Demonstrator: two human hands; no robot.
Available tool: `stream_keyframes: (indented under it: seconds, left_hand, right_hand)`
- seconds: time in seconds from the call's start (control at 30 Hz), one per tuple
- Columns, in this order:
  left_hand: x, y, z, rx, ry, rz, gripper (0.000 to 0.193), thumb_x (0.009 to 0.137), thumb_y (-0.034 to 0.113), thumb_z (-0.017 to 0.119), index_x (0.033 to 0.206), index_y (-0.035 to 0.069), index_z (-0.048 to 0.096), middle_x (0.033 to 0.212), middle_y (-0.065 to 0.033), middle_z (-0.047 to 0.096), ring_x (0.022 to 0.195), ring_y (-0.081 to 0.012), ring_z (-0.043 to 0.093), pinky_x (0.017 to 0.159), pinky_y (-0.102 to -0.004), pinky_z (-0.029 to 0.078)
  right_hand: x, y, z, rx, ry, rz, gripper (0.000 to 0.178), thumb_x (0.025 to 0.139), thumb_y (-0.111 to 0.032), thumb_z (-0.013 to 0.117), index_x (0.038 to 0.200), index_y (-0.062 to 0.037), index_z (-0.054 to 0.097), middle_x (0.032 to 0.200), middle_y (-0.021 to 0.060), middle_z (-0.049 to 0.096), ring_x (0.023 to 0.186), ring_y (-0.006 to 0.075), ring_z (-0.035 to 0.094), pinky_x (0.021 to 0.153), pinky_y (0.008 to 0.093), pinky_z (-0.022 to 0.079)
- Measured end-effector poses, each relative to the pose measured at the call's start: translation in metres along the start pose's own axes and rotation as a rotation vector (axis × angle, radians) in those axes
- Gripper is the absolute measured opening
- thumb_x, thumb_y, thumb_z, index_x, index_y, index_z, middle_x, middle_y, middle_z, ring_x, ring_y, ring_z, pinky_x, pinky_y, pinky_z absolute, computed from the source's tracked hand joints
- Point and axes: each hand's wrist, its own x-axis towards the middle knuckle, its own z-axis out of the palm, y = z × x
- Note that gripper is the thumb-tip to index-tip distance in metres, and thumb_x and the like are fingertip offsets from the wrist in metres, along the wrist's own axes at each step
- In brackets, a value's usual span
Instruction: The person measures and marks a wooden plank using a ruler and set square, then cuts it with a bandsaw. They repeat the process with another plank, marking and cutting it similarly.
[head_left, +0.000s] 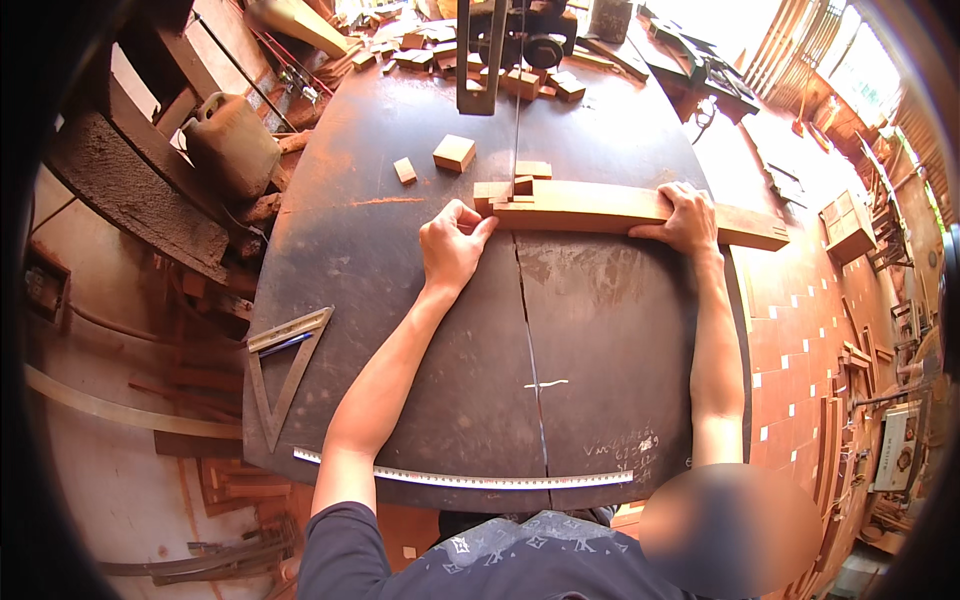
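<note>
The beam [600, 207] lay crosswise on the saw table [620, 300], its notched left end at the blade [517, 140] and its right end jutting past the table's edge. The left hand [452, 250] was curled, its thumb at the beam's left end; whether it gripped the wood could not be told. The right hand [690, 222] clasped the beam nearer its other end, fingers over the top, thumb along the near side. A block [455, 152] sat beyond the left hand. A ruler [465, 480] lay along the near edge, a set square [285, 395] at the left.
</note>
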Motion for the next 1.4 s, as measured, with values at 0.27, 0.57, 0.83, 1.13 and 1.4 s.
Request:
stream_keyframes:
  seconds: [0.27, 0.57, 0.83, 1.13, 1.4]
  left_hand:
    - [0.017, -0.025, -0.02, -0.034, 0.006, 0.166, 0.039, 0.085, 0.009, 0.086, 0.12, 0.003, 0.068, 0.124, -0.0116, 0.069, 0.097, -0.0215, 0.076, 0.077, -0.0364, 0.067]
    - [0.07, -0.033, -0.038, 0.016, -0.561, 0.121, 0.077, 0.082, 0.013, 0.094, 0.153, 0.009, 0.066, 0.13, -0.01, 0.076, 0.087, -0.0167, 0.07, 0.082, -0.0349, 0.062]
    - [0.093, -0.054, -0.015, 0.371, 0.141, 0.178, 0.06, 0.091, 0.023, 0.092, 0.143, 0.003, 0.07, 0.116, -0.0162, 0.082, 0.105, -0.0336, 0.079, 0.092, -0.0462, 0.065]
    - [0.016, 0.054, -0.1, 0.313, -0.671, 0.408, 0.076, 0.093, 0.052, 0.087, 0.143, -0.001, 0.069, 0.147, -0.0196, 0.068, 0.137, -0.0374, 0.063, 0.117, -0.0469, 0.051]
    - [0.011, 0.036, -0.098, 0.509, -0.883, 0.568, 0.073, 0.087, 0.043, 0.091, 0.145, 0.007, 0.063, 0.138, -0.0139, 0.07, 0.137, -0.0337, 0.063, 0.117, -0.0486, 0.048]
  right_hand:
    - [-0.013, 0.006, -0.001, -0.015, -0.065, 0.029, 0.088, 0.055, -0.072, 0.1, 0.11, -0.0067, 0.077, 0.112, 0.0117, 0.077, 0.109, 0.0346, 0.071, 0.103, 0.0472, 0.052]
    - [-0.04, 0.004, -0.015, 0.029, -0.021, -0.011, 0.091, 0.052, -0.07, 0.102, 0.11, -0.0049, 0.077, 0.108, 0.0107, 0.074, 0.108, 0.0347, 0.07, 0.104, 0.0459, 0.051]
    - [-0.047, -0.016, -0.025, 0.037, -0.035, -0.021, 0.091, 0.05, -0.07, 0.102, 0.109, -0.005, 0.077, 0.112, 0.0103, 0.076, 0.111, 0.0334, 0.071, 0.105, 0.0453, 0.052]
    - [-0.084, -0.065, -0.028, 0.021, -0.033, -0.033, 0.096, 0.052, -0.083, 0.094, 0.107, -0.0051, 0.077, 0.109, 0.0109, 0.077, 0.109, 0.0307, 0.072, 0.104, 0.0452, 0.051]
    - [-0.095, -0.121, -0.034, 0.115, 0.059, -0.142, 0.089, 0.072, -0.07, 0.092, 0.133, -0.0075, 0.073, 0.136, 0.0101, 0.072, 0.131, 0.0303, 0.064, 0.115, 0.0487, 0.045]
